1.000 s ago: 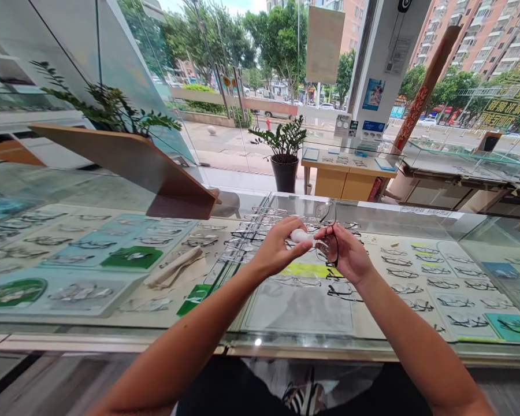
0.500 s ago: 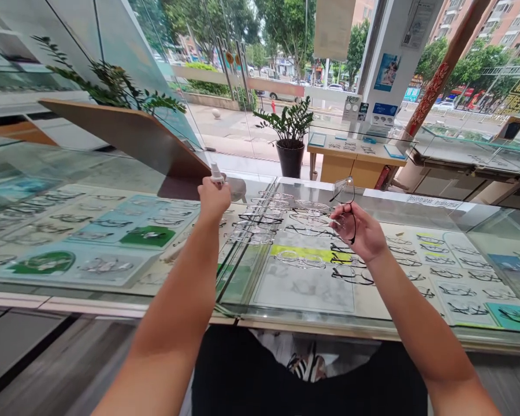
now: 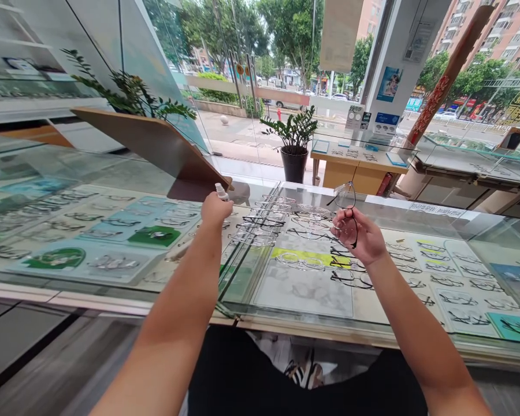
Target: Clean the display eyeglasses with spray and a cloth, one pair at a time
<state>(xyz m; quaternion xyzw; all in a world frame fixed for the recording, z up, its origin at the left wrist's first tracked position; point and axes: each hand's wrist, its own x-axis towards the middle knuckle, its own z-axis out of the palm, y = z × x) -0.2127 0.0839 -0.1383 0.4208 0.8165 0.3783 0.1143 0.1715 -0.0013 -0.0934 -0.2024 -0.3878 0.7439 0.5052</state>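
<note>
My left hand (image 3: 215, 209) is closed around a small white spray bottle (image 3: 221, 190), whose nozzle top sticks out above the fingers. The bottle is over the far part of the glass counter, beside a tilted brown board. In my right hand (image 3: 364, 234) is a pair of eyeglasses (image 3: 345, 199) with dark frames, held up on end above the counter, one lens over the fingers and the other against them. Between the hands, several eyeglass frames (image 3: 301, 214) lie in rows on the glass top.
The glass display counter (image 3: 303, 297) holds many more frames on trays. A brown board (image 3: 156, 138) leans at the far left, with a leafy plant (image 3: 130, 95) behind it. Beyond stand a potted plant (image 3: 294, 164) and a wooden table (image 3: 346, 167) by the window.
The view has shifted slightly, so the scene sits a little lower and further right. Both hands keep hold of the bottle and the eyeglasses; the left hand appears slightly lower.
</note>
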